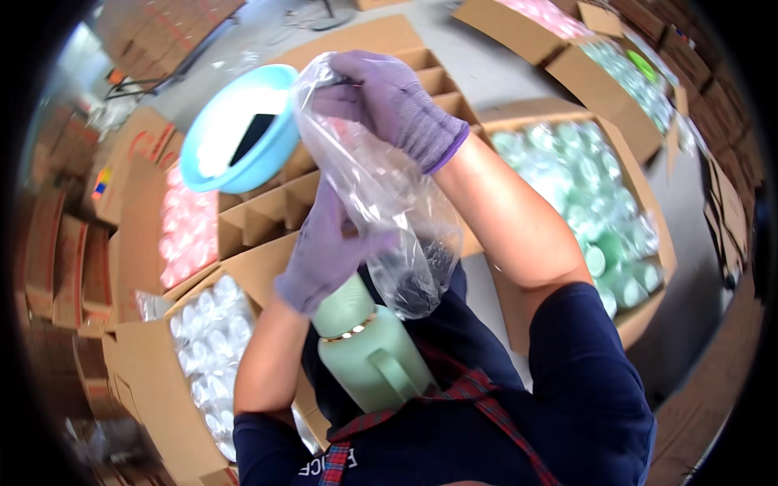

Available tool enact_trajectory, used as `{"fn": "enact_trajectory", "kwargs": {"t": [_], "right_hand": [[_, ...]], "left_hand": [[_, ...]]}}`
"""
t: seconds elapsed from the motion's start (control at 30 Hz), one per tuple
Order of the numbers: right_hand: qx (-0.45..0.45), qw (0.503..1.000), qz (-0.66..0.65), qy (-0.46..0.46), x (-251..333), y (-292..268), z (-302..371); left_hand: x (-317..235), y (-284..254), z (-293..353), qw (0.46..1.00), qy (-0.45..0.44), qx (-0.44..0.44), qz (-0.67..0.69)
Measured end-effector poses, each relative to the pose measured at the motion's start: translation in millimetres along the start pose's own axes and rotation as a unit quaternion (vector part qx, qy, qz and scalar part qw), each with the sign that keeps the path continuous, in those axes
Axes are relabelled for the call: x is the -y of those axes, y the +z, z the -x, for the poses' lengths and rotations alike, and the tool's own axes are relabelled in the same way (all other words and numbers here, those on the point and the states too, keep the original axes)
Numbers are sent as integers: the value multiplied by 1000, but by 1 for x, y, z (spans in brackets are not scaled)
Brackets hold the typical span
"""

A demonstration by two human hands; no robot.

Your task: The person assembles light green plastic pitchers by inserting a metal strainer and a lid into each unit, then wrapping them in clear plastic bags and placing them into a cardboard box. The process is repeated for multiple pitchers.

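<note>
A clear plastic bag (381,178) hangs long and crumpled in front of me. My right hand (385,101), in a lavender knit glove, is closed on its upper end. Beside the bag's left edge is my left hand (324,251), gloved alike and slightly blurred. Its thumb stretches out across the bag, and its fingers point up, partly hidden behind the film. Below that hand, a pale green tumbler (373,356) with a side handle and a domed lid tilts against my body. Neither hand grips the tumbler.
A light blue basin (235,178) holding a dark flat object sits on a divided carton (267,212). Around me stand cartons of wrapped green cups (604,251), pink items (188,227) and white items (215,356). Another carton with green items (628,81) is at far right.
</note>
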State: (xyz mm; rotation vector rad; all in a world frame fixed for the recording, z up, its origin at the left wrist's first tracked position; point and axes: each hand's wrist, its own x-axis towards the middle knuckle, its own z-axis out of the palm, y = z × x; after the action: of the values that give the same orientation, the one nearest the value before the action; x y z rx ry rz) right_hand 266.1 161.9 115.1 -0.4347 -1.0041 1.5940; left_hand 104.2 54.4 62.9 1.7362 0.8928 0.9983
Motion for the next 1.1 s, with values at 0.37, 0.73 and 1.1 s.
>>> {"fn": "enact_trajectory", "kwargs": {"t": [0.37, 0.73, 1.1], "right_hand": [[98, 825, 531, -167, -103, -21, 89], [-38, 979, 202, -8, -128, -57, 95], [126, 855, 484, -141, -109, -10, 270]], "left_hand": [[69, -97, -13, 861, -100, -191, 461], [127, -98, 83, 923, -4, -384, -8], [51, 2, 235, 851, 139, -333, -381]]}}
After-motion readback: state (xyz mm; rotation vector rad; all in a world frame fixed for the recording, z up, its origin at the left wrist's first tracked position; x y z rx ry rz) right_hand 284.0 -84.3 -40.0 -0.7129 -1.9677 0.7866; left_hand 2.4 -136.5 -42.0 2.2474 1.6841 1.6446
